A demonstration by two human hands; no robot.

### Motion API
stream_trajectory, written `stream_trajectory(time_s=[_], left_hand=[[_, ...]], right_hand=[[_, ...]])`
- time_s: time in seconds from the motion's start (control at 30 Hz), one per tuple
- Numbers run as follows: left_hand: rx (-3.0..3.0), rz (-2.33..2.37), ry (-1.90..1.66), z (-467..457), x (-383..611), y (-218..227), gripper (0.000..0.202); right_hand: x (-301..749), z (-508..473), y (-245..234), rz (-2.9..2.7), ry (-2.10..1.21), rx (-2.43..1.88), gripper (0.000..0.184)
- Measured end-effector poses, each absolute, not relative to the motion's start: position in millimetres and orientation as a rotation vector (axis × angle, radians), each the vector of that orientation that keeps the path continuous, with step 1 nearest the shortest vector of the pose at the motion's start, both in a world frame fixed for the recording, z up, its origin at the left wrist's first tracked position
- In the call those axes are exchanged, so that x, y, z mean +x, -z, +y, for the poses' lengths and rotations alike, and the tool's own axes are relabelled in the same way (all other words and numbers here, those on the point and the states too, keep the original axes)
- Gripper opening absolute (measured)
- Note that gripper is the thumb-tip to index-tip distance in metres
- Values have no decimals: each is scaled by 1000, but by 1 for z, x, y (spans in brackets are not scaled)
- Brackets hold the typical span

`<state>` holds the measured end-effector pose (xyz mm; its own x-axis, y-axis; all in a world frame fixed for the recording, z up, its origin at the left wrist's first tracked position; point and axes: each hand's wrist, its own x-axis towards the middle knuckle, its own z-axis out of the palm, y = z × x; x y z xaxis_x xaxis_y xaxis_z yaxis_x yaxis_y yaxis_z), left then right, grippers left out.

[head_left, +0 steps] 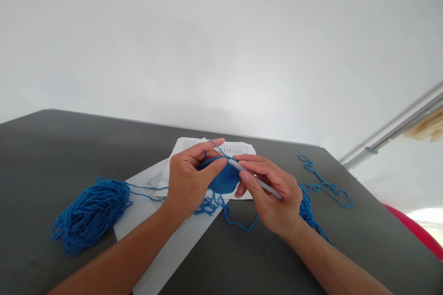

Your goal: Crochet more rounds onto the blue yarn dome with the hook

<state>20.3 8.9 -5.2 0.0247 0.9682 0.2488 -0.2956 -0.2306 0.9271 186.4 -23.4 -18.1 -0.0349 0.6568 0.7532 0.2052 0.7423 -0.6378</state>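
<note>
A round blue crochet piece hangs between my hands over printed sheets. My left hand pinches its upper edge between thumb and fingers, and a strand of blue yarn loops over the raised index finger. In my right hand is a crochet hook with a pale grey handle, held like a pen. The hook's tip meets the edge of the piece beside my left thumb; the exact stitch is too small to make out. From the blue yarn skein at the left, strands run toward my left hand.
Printed paper sheets lie beneath my hands on the dark grey table. More loose blue yarn sits behind my right wrist, with a tangled strand to its right. A white wall rises behind. At the right are a metal pole and something red.
</note>
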Motion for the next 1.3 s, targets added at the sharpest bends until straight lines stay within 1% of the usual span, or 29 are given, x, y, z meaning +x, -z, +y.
stream_trajectory(time_s=[0.1, 0.27, 0.33, 0.6, 0.77, 0.9, 1.07, 1.3], left_hand=[[1037, 749, -1429, 10, 20, 3, 37], [820, 599, -1331, 9, 16, -5, 41], [779, 562, -1294, 9, 14, -8, 41], [805, 479, -1221, 8, 9, -12, 42], [901, 584, -1372, 7, 12, -9, 44], [868, 609, -1382, 8, 14, -7, 44], [810, 548, -1265, 8, 9, -11, 44], [816, 491, -1226, 7, 4, -16, 46]], right_hand=[[186, -24, 18, -1697, -219, -714, 30], [184, -28, 19, -1862, 334, -712, 36], [184, -29, 19, -1902, 452, -698, 37], [192, -35, 14, -1946, 539, -669, 39], [188, -32, 15, -1899, 540, -715, 26], [182, -31, 19, -1911, 638, -768, 22], [181, -32, 17, -1964, 724, -738, 23], [189, -32, 6, -2023, 709, -613, 24]])
